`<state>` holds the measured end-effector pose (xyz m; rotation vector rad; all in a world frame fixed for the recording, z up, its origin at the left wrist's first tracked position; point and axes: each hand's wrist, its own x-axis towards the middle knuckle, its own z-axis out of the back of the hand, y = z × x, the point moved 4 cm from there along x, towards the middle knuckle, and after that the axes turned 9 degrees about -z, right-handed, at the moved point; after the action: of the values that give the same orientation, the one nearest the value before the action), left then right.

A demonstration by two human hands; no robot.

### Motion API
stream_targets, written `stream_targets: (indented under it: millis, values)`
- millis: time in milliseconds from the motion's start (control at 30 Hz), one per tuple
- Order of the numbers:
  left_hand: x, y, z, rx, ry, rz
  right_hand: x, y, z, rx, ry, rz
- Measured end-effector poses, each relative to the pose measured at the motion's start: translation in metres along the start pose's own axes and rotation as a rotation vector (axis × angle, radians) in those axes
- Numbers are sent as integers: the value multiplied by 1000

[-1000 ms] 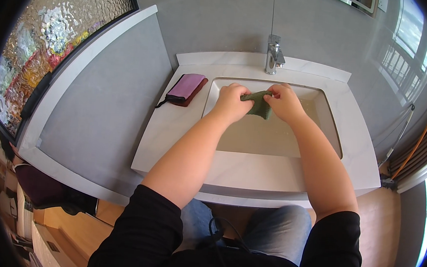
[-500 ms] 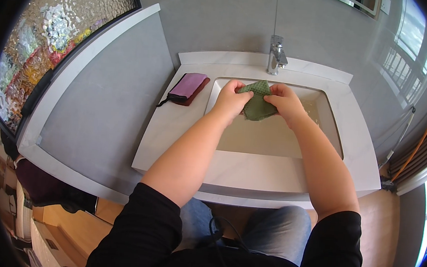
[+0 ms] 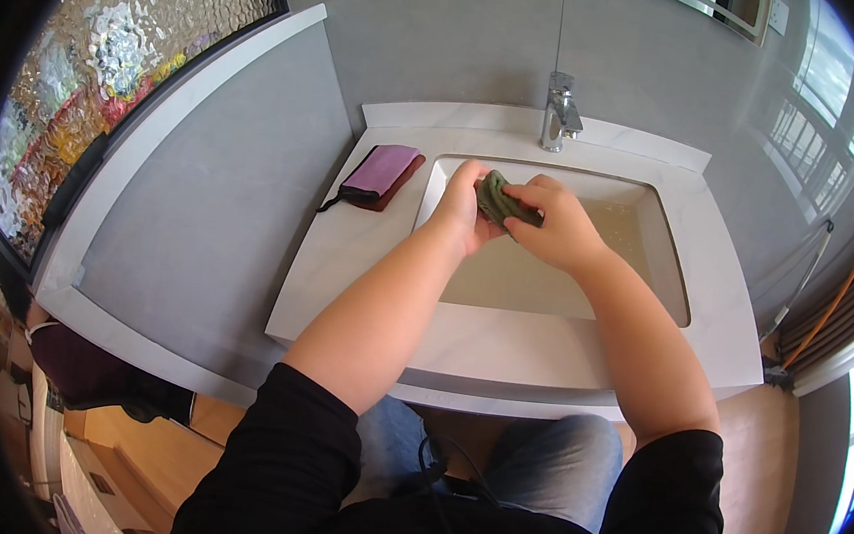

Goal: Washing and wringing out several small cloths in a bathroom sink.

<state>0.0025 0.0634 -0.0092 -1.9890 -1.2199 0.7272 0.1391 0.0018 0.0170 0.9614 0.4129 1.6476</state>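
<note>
The left hand (image 3: pixel 464 215) and right hand (image 3: pixel 551 224) clutch a green cloth (image 3: pixel 497 200) over the sink (image 3: pixel 665 251), presumably containing drips; left of the sink, a purple bundle (image 3: pixel 384 169) lies clear of splashes.

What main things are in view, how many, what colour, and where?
Bunched fabric cloth: 1, green, held over the basin
Rectangular sink basin: 1, white, set in the countertop
Marbled countertop: 1, white, around the basin
Shiny metal faucet: 1, silver, behind the basin
Flat black-edged fabric piece: 1, purple, countertop, left of basin
Flat fabric: 1, dark red, partly under the purple piece
Rippled panel: 1, multicoloured, far left
Jeans-clad legs: 2, blue, lower centre
Left hand: 1, bare, holding cloth
Right hand: 1, bare, holding cloth
</note>
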Motion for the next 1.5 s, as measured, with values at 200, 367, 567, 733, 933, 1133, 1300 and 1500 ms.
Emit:
stream_targets:
  millis: [200,367,567,733,933,1133,1300,1500]
  values:
    - [13,0,6,256,163,-143,2,6,-1,68,55,-177]
    - [2,-6,-1,361,65,-229,2,-5,4,259,32,-385]
    - [-3,-9,-13,515,175,-378,10,-39,-5,339,249,-484]
    - [-6,-8,-13,1178,274,-868,8,-29,-14,271,376,-595]
    - [-18,-8,-29,1221,361,-706,5,-20,-10,75,283,-467]
    - [-4,1,-20,1184,296,-592,8,-14,-14,-326,178,-400]
    - [-7,0,-23,1138,302,-579,6,-12,-12,-350,199,-447]
    - [-11,-3,-21,1124,287,-524,5,-11,-15,-252,200,-474]
